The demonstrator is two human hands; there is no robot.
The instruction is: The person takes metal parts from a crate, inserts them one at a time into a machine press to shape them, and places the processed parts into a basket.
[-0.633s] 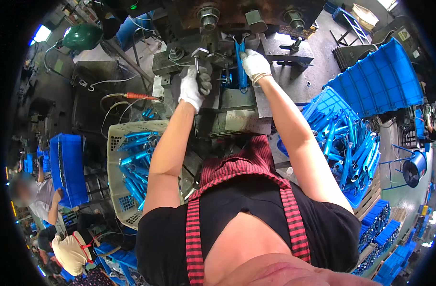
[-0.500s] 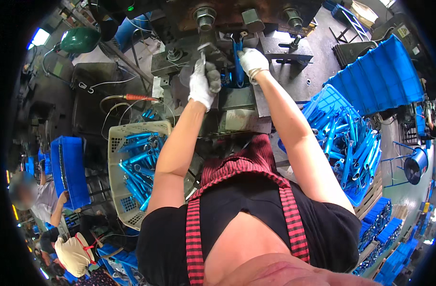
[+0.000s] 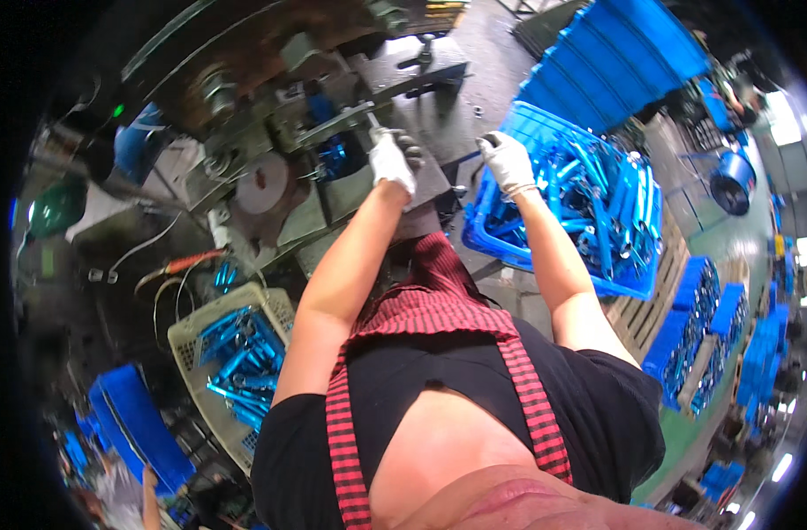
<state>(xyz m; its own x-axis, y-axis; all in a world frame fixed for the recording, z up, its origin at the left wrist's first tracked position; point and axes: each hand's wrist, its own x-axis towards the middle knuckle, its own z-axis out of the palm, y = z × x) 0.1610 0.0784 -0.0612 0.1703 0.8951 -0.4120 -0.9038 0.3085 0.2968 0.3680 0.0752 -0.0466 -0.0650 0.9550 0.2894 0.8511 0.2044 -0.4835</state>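
My gloved left hand point(image 3: 392, 163) closes around a slim metal tool point(image 3: 373, 122) at the front of a press point(image 3: 253, 66), while my gloved right hand point(image 3: 507, 163), fingers half curled, hangs by the near side of a blue crate point(image 3: 499, 251); whether it pinches anything, I cannot tell. Blue metal tubes point(image 3: 598, 190) heap that crate to my right, more fill a pale basket point(image 3: 211, 408) to my left, and bright blue metal point(image 3: 333, 156) shows within the press. Done well, I judge, this calls for holding the tool by its near end, fingers clear of the press's upper block, and for handling tubes singly, since a tug on overlapping ones could scatter the heap. By count: two hands, one tool, one press, one filled crate, one basket and one tilted blue crate point(image 3: 611, 66) behind; the tubes overlap too much to number.
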